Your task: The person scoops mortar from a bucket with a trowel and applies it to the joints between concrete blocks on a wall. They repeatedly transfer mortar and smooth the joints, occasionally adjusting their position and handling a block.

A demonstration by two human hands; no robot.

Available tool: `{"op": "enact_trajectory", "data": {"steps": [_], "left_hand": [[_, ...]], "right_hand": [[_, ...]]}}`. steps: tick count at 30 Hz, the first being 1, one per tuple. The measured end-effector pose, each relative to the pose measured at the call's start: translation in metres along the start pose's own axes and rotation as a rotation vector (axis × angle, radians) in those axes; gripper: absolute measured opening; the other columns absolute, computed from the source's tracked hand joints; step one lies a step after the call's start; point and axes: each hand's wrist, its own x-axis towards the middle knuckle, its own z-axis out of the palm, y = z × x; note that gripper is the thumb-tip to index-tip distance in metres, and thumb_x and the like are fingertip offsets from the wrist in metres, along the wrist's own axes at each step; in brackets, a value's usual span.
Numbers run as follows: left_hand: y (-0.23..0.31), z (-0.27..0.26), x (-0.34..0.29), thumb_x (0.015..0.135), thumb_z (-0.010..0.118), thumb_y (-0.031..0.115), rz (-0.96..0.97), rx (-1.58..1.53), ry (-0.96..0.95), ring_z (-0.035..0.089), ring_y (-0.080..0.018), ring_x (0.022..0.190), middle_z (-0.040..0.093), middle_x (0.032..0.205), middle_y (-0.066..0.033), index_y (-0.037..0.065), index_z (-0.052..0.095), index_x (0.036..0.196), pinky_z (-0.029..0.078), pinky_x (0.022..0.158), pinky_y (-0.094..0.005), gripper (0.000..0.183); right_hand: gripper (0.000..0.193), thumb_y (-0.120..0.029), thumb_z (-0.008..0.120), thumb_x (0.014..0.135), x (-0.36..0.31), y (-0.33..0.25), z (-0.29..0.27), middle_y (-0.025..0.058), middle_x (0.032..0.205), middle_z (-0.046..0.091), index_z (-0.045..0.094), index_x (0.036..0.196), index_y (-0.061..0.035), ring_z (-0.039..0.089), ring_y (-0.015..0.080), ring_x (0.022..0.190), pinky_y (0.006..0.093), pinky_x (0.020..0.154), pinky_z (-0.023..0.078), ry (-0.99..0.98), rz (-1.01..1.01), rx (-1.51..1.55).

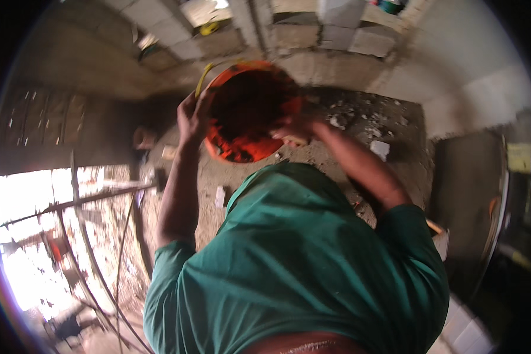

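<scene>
Probably the orange bucket (242, 152) is stiff, best taken by its rim — left hand (193, 117) grasps there; opposite it, right hand's (301, 127) grip is unclear.

Orange bucket (242, 148), round, tilted with its mouth toward the wearer; dark residue coats much of the inside; yellow handle (204, 77) at the upper-left rim.
</scene>
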Motion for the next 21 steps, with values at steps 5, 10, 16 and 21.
{"op": "enact_trajectory", "data": {"steps": [5, 10, 16, 21], "left_hand": [[-0.014, -0.007, 0.014, 0.098, 0.054, 0.031, 0.044, 0.071, 0.058, 0.04, -0.0038, 0.06, 0.049, 0.068, 0.0068, 0.001, 0.069, 0.099, 0.033, 0.053, -0.0232, 0.034], [-0.03, 0.016, 0.033, 0.1, 0.051, 0.033, 0.094, -0.054, 0.18, 0.038, -0.0043, 0.059, 0.047, 0.065, 0.0064, 0.002, 0.069, 0.094, 0.031, 0.052, -0.0233, 0.036], [-0.051, 0.025, 0.064, 0.098, 0.056, 0.034, -0.07, -0.296, 0.304, 0.059, -0.0121, 0.073, 0.064, 0.089, -0.0032, 0.003, 0.064, 0.104, 0.051, 0.06, -0.0276, 0.033], [-0.077, 0.032, 0.083, 0.095, 0.06, 0.035, -0.143, -0.25, 0.47, 0.058, -0.0133, 0.074, 0.063, 0.088, -0.0028, 0.004, 0.063, 0.098, 0.052, 0.06, -0.0307, 0.032]], "right_hand": [[0.044, -0.032, 0.065, 0.091, 0.007, -0.011, 0.02, 0.0016, 0.08, 0.06, 0.058, 0.13, -0.013, 0.057, 0.0108, 0.06, 0.0269, 0.052, 0.049, -0.087, -0.085, 0.259], [0.041, -0.025, 0.061, 0.095, 0.005, 0.011, 0.019, 0.0002, 0.074, 0.056, 0.054, 0.134, -0.0135, 0.052, 0.0102, 0.056, 0.0261, 0.05, 0.045, -0.14, -0.204, 0.615], [0.051, -0.017, 0.058, 0.095, -0.021, 0.048, -0.02, 0.0009, 0.075, 0.053, 0.042, 0.143, -0.0096, 0.052, 0.0106, 0.059, 0.0271, 0.055, 0.046, -0.029, -0.361, 0.602], [0.057, -0.016, 0.062, 0.091, -0.094, 0.081, -0.078, 0.0028, 0.078, 0.057, 0.042, 0.142, -0.0046, 0.056, 0.0128, 0.062, 0.0283, 0.055, 0.047, 0.253, -0.301, 0.582]]}}
